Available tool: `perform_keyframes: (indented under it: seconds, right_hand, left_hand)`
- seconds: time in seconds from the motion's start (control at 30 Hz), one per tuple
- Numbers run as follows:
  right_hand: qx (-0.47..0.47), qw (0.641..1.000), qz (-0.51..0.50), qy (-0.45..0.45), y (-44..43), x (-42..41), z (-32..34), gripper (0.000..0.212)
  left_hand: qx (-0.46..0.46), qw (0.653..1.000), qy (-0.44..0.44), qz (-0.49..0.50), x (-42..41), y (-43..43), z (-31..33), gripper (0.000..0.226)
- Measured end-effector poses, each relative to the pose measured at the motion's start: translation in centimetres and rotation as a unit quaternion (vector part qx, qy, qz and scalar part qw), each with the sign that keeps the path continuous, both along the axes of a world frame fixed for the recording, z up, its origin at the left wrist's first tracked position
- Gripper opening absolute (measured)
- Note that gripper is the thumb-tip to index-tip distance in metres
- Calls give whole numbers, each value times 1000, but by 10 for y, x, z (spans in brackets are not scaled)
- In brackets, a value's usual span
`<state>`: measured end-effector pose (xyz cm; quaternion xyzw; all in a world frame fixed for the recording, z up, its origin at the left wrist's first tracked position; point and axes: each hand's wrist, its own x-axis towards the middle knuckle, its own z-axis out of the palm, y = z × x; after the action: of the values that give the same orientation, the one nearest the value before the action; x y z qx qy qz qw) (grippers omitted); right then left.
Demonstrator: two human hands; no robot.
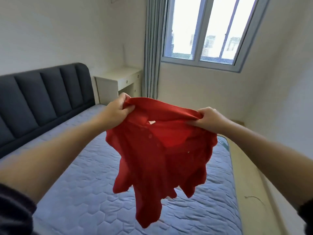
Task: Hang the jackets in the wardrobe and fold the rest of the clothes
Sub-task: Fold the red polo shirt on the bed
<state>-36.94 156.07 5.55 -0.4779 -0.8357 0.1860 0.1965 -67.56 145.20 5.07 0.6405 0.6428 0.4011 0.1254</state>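
Now the red shirt [160, 150] hangs in the air above the mattress [76, 175], not touching it, w/ left hand [116, 109] and right hand [208, 119] each gripping a bunch of cloth near the collar. Risk, imo: the grips are bunched, so sleeves & hem droop crumpled and it'd land on the mattress creased, or one fistful slips & the shirt swings lopsided.

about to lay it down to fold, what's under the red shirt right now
Below the red shirt, held up by the left hand and right hand, lies the quilted mattress. The patch straight behind the hanging cloth is covered, so unseen.
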Motion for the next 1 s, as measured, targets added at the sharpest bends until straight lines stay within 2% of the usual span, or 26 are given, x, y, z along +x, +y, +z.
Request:
perform_keyframes:
  seconds: [0.03, 0.1, 0.17, 0.27, 0.37, 0.47, 0.57, 0.67, 0.73, 0.8, 0.87, 1.0]
  right_hand:
    - [18, 1000, 3, -10, -9, 10, 6, 35]
    - [27, 997, 30, -59, -27, 27, 15, 32]
    - [3, 995, 45, -84, -44, 41, 19, 31]
    - [-53, 996, 66, -23, -68, 53, 17, 29]
    - [-128, 984, 104, 60, -87, 59, 8, 30]
    - [-117, 990, 63, 39, -93, 64, -1, 16]
    - [-28, 998, -35, -46, -95, 68, -10, 10]
    - [-57, 990, -77, -105, -101, 72, -21, 14]
    - [-87, 984, -77, -131, -106, 76, -27, 24]
    - [-130, 981, -73, -121, -111, 81, -31, 25]
    - [-187, 976, -65, -90, -115, 84, -35, 15]
    - [-277, 956, -77, -49, -118, 90, -42, 8]
  left_hand:
    - [-7, 997, 70, -27, 5, -5, 3, 28]
    - [-30, 968, 233, -86, 13, -15, 12, 44]
    - [-16, 942, 318, -110, 18, -21, 17, 37]
    - [40, 955, 276, -96, 20, -26, 20, 25]
    - [46, 981, 176, -71, 16, -26, 15, 23]
    - [40, 991, 80, -95, 14, -23, 4, 20]
    - [53, 983, 115, -132, 18, -19, -12, 23]
    - [15, 974, 148, -173, 20, -15, -22, 25]
    - [-35, 961, 169, -218, 18, -13, -26, 28]
    - [-62, 943, 224, -236, 17, -9, -32, 24]
    - [-60, 933, 270, -230, 16, -5, -39, 10]
    - [-86, 941, 229, -234, 17, -1, -52, 21]
